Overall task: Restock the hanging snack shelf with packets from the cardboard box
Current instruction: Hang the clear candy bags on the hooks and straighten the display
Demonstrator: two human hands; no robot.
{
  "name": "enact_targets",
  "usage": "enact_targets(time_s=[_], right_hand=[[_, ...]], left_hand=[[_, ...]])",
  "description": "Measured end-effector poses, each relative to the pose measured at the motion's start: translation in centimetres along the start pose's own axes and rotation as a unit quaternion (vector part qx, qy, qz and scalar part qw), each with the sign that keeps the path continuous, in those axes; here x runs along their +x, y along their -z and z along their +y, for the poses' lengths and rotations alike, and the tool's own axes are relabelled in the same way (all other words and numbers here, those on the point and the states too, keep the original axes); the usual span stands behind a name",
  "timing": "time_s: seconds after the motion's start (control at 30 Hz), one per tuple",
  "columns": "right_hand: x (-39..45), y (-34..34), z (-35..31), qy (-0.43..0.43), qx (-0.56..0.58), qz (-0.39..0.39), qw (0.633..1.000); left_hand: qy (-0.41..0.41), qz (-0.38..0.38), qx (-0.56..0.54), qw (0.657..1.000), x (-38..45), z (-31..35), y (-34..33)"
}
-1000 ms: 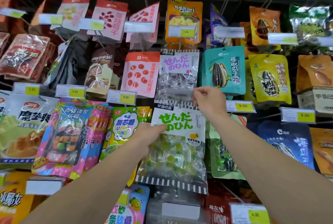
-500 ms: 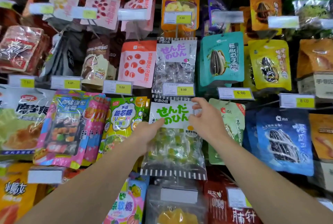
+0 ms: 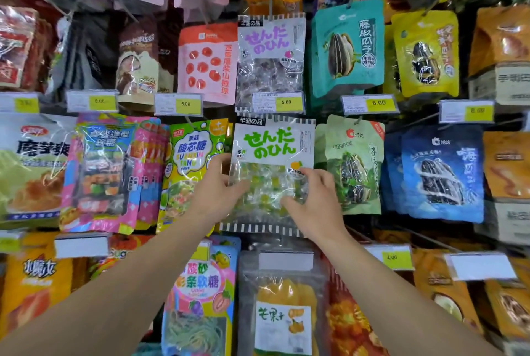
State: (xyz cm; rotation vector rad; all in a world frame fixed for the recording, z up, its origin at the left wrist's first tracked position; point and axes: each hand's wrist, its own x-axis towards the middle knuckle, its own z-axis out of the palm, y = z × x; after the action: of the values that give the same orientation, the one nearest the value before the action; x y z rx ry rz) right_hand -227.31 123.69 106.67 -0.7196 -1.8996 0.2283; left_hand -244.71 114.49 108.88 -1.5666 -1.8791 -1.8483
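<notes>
Both hands are on the green candy packet, which hangs in the middle of the snack shelf, right under the purple candy packet and its yellow price tag. My left hand grips the packet's left edge, thumb over the front by the clear window. My right hand holds the lower right part, fingers curled onto the plastic over the wrapped candies. The packet looks pretty much upright, its striped bottom edge showing between my wrists. Just left of it is a lime green sweets bag, just right a pale green seed bag. A mango packet hangs below. Can't see the cardboard box anywhere.
</notes>
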Motion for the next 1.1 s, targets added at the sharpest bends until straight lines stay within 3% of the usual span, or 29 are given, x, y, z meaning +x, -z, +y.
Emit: enact_targets(time_s=[0.1,0.3,0.57,1.1], right_hand=[[0.3,-0.5,-0.2,-0.015,-0.026,0.003,1.0],[2.0,-0.9,-0.3,-0.054,-0.059,-0.013,0.997],[2.2,-0.5,-0.6,-0.071,-0.063,-0.024,0.995],[-5.7,-2.3,-8.9,-0.127,-0.131,-0.05,0.982]], left_hand=[[-0.069,-0.036,0.114,0.99,-0.9,-0.6,0.9],[-0.034,-0.093,0.192,0.976,-0.5,-0.4,1.0],[0.006,-0.171,0.163,0.972,1.4,-0.8,0.8],[-0.061,-0.205,0.077,0.974,-5.9,-3.7,8.7]])
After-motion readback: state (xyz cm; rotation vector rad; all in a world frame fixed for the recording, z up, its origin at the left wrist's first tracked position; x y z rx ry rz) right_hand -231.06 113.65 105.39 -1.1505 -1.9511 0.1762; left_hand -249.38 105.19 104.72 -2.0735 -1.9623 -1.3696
